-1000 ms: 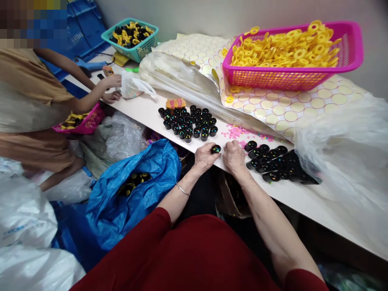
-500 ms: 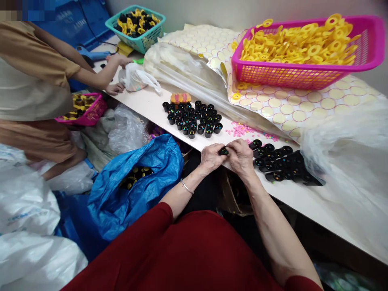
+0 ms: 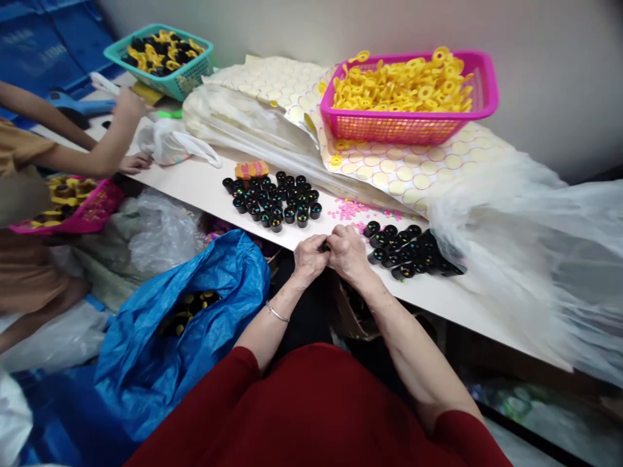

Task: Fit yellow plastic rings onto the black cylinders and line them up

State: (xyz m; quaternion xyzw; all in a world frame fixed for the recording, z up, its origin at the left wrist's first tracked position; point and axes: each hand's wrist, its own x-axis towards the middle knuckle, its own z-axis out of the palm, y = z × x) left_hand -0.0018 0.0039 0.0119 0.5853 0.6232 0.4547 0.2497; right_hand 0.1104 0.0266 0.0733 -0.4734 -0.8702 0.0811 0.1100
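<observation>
My left hand (image 3: 310,258) and my right hand (image 3: 348,253) meet at the front edge of the white table (image 3: 180,191). Between them they grip a small black cup (image 3: 324,246), mostly hidden by the fingers. To the left on the table stands a cluster of black cups (image 3: 289,214) with coloured bits inside. More black cups (image 3: 379,255) are grouped just right of my right hand. Loose pink beads (image 3: 351,209) lie scattered between the two groups, beyond my hands.
A pink basket (image 3: 389,123) of yellow rings sits on circle-patterned sheets (image 3: 403,172). At the back left is a teal basket (image 3: 187,84) of black-and-yellow parts. A blue sack (image 3: 141,344) stands by my left arm. A co-worker's hand (image 3: 136,162) rests near a white bag (image 3: 165,139).
The view has swung right, so things appear shifted left. My hands have drawn closer together, hiding more of the cup. The co-worker's upper hand has moved off the white bag.
</observation>
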